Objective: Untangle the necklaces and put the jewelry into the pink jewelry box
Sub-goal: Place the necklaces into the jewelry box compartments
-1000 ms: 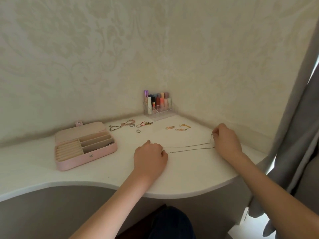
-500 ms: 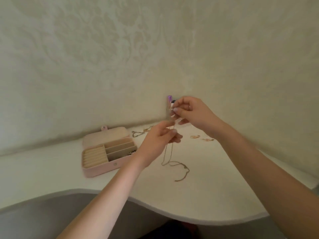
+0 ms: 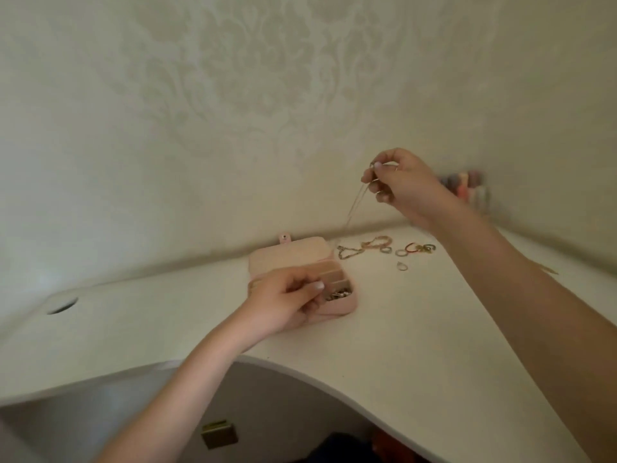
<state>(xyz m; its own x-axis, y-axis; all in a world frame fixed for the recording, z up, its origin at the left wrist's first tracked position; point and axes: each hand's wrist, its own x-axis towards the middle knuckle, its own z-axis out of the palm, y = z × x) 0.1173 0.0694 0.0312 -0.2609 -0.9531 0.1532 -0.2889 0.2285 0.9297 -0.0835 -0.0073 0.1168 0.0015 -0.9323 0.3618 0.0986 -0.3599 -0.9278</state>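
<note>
- Head camera: a person's right hand [image 3: 405, 183] is raised above the back of the white tabletop [image 3: 400, 345], finger and thumb pinching the top of a thin necklace chain [image 3: 354, 205] that hangs down toward the open pink jewelry box [image 3: 293, 253].
- The left hand [image 3: 285, 300] hovers over the box's front half, fingers curled with the fingertips drawn together; the lower end of the chain is too fine to trace, so whether that hand holds it cannot be told.
- The box sits near the back edge of the tabletop, lid thrown back; its right front compartment holds some dark chain jewelry [image 3: 337, 294].
- Loose bracelets and rings [image 3: 384, 250] lie along the back edge, just right of the box.
- A blurred organizer of lipsticks [image 3: 467, 190] stands in the far right corner.
- Judged from this: one piece is stowed, one necklace is on its way in, and the loose pieces remain.
</note>
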